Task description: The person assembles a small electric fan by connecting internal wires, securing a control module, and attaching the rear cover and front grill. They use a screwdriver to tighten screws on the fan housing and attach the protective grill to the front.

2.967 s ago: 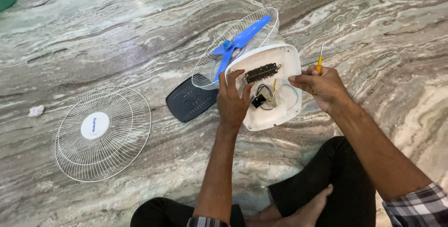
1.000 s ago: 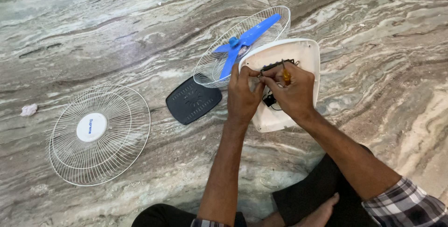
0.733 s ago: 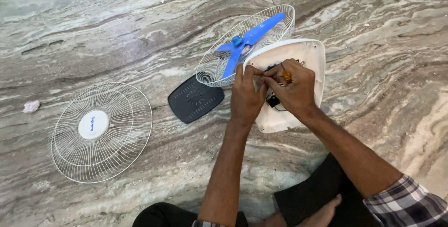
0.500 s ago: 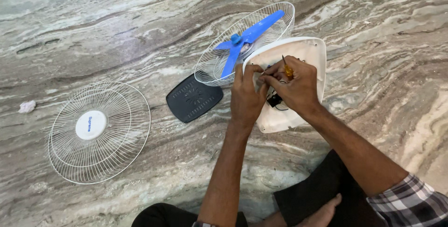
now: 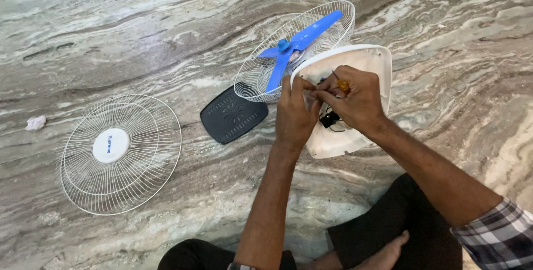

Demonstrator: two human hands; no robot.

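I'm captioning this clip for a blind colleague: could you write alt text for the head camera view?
Seated on a marbled stone floor, a person's left hand and right hand, holding a small screwdriver, work inside a fan's open white base. The blue fan blade sits in its rear grille; a dark cover plate and detached front grille lie left.

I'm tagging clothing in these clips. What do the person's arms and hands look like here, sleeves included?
Both hands, left hand and right hand, are bare, with no gloves. The right arm has a rolled-up checked sleeve. A dark band shows at the left arm's frame edge.
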